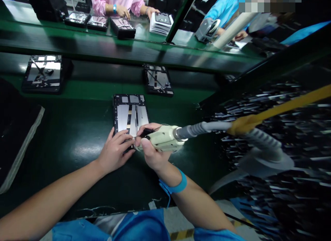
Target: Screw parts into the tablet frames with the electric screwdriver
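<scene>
A tablet with its back cover off (122,113) lies on the green bench in front of me, showing silver plates and a dark ribbon strip. My left hand (115,149) rests over its near end, fingers stretched out and spread across the tablet and its left edge. Wrapped round a pale green corded electric screwdriver (165,138), my right hand (155,154) brings it over the near right part of the tablet. The screwdriver's tip is hidden by my fingers. A blue band circles my right wrist.
Opened tablets lie beyond at the left (55,70) and middle (159,78). Co-workers sit across the bench, near several more units (122,26) and a white stack (160,25). A yellow strap (284,108) holds the screwdriver's cable at right. A black padded item (18,130) lies at left.
</scene>
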Motion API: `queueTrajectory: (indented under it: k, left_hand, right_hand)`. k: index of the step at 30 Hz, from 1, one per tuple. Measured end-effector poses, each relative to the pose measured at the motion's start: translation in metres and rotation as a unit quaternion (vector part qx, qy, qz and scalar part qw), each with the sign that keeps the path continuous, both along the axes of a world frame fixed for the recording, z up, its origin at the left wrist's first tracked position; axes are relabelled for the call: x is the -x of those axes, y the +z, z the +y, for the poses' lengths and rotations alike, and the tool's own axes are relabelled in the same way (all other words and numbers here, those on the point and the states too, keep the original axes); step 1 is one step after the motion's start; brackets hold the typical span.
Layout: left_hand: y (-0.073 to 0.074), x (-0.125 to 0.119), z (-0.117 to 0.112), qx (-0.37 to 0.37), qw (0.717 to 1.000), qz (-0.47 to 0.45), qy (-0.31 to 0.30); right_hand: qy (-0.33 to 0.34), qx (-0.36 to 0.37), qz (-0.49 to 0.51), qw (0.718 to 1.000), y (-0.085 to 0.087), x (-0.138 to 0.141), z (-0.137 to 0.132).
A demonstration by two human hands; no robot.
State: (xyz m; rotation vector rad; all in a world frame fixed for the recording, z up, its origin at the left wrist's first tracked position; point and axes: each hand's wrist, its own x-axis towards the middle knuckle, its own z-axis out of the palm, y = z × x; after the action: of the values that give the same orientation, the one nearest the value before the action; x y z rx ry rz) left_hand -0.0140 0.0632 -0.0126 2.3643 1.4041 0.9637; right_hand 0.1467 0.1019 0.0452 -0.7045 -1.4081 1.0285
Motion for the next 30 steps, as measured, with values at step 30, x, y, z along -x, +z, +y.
queueTrajectory:
  k: [30]
  left_hand:
    - [0.126, 0.162, 0.171, 0.029, 0.931, -0.089, 0.353]
  right_hand:
    - [-0.104, 0.015, -0.059, 0.993, 0.011, -0.05, 0.019]
